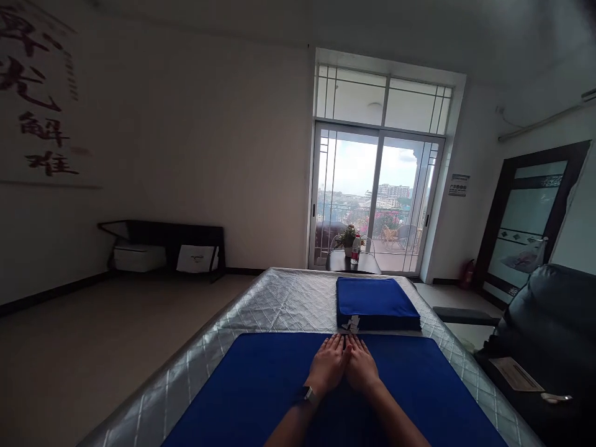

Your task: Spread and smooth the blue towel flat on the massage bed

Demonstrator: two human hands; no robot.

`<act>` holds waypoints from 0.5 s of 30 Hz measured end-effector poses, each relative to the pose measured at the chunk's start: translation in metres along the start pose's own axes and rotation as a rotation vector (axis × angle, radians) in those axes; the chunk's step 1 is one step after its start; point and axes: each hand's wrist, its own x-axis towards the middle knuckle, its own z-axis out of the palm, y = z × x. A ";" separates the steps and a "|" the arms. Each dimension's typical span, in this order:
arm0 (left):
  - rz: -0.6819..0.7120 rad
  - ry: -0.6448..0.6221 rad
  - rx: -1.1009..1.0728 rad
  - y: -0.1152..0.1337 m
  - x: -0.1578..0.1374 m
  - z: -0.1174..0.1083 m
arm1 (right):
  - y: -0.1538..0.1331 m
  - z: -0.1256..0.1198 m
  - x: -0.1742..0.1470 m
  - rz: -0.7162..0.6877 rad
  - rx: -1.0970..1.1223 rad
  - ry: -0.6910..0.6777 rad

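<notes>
A large piece of blue cloth [274, 385] lies spread flat on a table with a silver quilted cover [223, 347]. My left hand [328, 361] and my right hand [360, 365] rest side by side on it near its far edge, palms down, fingers stretched forward. Neither one holds anything that I can see. Just beyond my fingertips sits a stack of folded blue cloths [377, 299], with small white tags [352, 324] sticking out at its near left corner. On my left wrist is a dark band.
Past the table's far end, a small dark table [342, 266] bears a potted plant [346, 239] and a bottle [356, 249]. At right stands a black chair [540, 329] with a flat brown item [516, 374] on its seat. A low black bench [174, 233] stands along the left wall.
</notes>
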 end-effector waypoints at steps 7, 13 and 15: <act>0.112 -0.004 0.164 -0.019 0.000 0.026 | 0.013 0.021 0.005 0.017 -0.027 -0.038; 0.073 -0.057 0.164 -0.019 0.003 0.026 | 0.016 0.023 0.007 -0.017 -0.037 -0.036; 0.086 -0.069 0.177 -0.018 0.002 0.024 | 0.016 0.022 0.007 -0.015 -0.033 -0.040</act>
